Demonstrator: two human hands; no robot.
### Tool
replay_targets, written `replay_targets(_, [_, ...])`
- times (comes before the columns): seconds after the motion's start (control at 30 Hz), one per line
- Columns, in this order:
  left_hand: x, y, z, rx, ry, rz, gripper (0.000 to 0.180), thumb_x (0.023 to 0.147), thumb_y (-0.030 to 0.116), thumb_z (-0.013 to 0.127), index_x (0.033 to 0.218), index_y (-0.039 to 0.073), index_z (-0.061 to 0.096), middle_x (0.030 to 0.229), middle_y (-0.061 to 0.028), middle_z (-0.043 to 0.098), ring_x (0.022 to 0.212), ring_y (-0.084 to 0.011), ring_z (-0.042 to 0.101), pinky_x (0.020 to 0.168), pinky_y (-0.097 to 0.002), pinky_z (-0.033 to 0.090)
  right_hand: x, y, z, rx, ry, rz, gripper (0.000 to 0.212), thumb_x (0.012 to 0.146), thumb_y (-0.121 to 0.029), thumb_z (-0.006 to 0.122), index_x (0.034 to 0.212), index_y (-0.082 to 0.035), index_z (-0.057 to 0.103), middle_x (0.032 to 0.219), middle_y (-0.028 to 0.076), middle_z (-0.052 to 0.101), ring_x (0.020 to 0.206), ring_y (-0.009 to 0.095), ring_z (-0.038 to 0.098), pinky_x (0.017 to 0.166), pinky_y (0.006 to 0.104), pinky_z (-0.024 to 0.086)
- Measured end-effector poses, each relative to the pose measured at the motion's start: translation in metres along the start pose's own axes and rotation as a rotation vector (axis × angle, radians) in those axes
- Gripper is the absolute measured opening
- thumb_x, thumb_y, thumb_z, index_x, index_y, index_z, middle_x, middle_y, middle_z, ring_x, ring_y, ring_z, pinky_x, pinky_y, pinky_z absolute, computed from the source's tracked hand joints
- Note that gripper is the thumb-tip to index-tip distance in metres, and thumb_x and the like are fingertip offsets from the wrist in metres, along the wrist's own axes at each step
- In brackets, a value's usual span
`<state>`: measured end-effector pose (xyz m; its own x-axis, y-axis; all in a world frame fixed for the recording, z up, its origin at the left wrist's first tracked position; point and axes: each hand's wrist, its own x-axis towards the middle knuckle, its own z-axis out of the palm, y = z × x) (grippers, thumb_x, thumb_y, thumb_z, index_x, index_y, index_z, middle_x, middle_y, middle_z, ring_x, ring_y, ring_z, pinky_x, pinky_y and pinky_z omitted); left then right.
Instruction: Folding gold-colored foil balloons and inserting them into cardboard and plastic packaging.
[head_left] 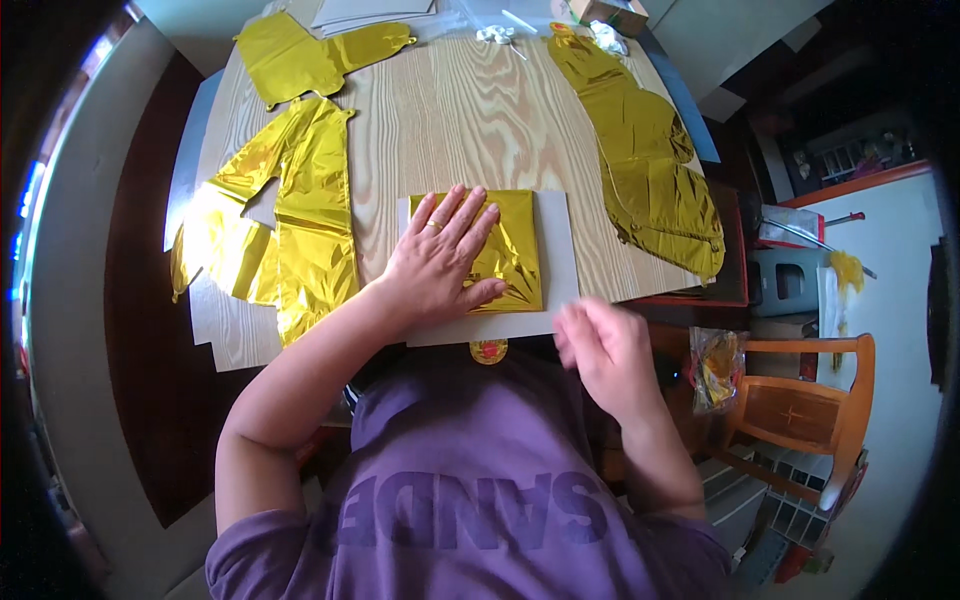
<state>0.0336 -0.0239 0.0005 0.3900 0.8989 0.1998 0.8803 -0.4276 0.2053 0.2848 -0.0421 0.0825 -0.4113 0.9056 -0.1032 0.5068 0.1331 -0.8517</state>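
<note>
My left hand (436,262) lies flat with its fingers stretched out on a folded square of shiny gold foil (517,240), pressing it against a grey cardboard sheet (560,245) at the table's near edge. The hand covers the left part of the foil. To the right, my right hand (608,348) hovers just off the sheet's near right corner, fingers curled in and slightly blurred. Whatever those fingers may hold is hidden. A round red and gold sticker (489,351) shows below the cardboard, against the dark cloth at my waist.
Flat gold foil balloons lie on the wood-grain table (450,110): an upper left one (285,62), a lower left one (315,190) and a right one (650,150). Crumpled white tissue (495,35) and a box (612,14) sit at the back. A wooden chair (800,390) stands right.
</note>
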Motion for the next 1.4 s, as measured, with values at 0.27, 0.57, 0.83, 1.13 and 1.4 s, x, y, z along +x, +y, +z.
replay_targets(0.27, [0.002, -0.009, 0.006, -0.044, 0.085, 0.063, 0.081, 0.092, 0.047, 0.055, 0.154, 0.0, 0.032, 0.16, -0.023, 0.031, 0.151, -0.0391, 0.026, 0.123, -0.0528, 0.017, 0.091, 0.042, 0.073, -0.729, 0.076, -0.346, 0.074, 0.103, -0.05, 0.041, 0.154, 0.002, 0.031, 0.16, 0.024, 0.029, 0.15, 0.04, 0.025, 0.12, 0.0595, 0.014])
replay_targets(0.57, [-0.029, -0.031, -0.018, 0.041, -0.053, -0.043, 0.088, 0.098, 0.061, 0.043, 0.154, -0.004, 0.029, 0.161, -0.0259, 0.027, 0.153, -0.0383, 0.02, 0.124, -0.0515, 0.012, 0.089, 0.044, 0.065, -0.832, -0.015, -0.337, 0.086, 0.1, -0.058, 0.042, 0.158, 0.0, 0.02, 0.164, 0.026, 0.018, 0.153, 0.04, 0.017, 0.121, 0.0605, 0.006])
replay_targets(0.83, [-0.016, -0.024, -0.053, -0.001, 0.051, -0.311, 0.086, 0.098, 0.056, 0.05, 0.154, -0.004, 0.028, 0.161, -0.0262, 0.028, 0.152, -0.0394, 0.022, 0.123, -0.0519, 0.014, 0.09, 0.041, 0.064, -0.84, -0.029, -0.315, 0.085, 0.099, -0.054, 0.048, 0.159, -0.001, 0.019, 0.164, 0.026, 0.017, 0.153, 0.041, 0.015, 0.121, 0.0597, 0.009])
replay_targets(1.13, [-0.019, -0.012, -0.003, 0.045, 0.033, -0.232, 0.091, 0.097, 0.064, 0.043, 0.152, -0.007, 0.031, 0.161, -0.0253, 0.028, 0.152, -0.0385, 0.021, 0.123, -0.0515, 0.015, 0.092, 0.044, 0.062, -0.838, -0.01, -0.366, 0.083, 0.1, -0.058, 0.042, 0.157, -0.001, 0.024, 0.162, 0.027, 0.022, 0.151, 0.043, 0.021, 0.121, 0.0614, 0.01])
replay_targets(1.4, [-0.042, -0.022, -0.027, -0.007, -0.092, -0.291, 0.089, 0.097, 0.063, 0.045, 0.157, 0.0, 0.025, 0.164, -0.023, 0.021, 0.154, -0.0365, 0.016, 0.124, -0.0506, 0.013, 0.095, 0.034, 0.038, -0.601, -0.04, -0.345, 0.076, 0.102, -0.049, 0.046, 0.157, -0.002, 0.025, 0.161, 0.026, 0.026, 0.151, 0.041, 0.024, 0.122, 0.0584, 0.009])
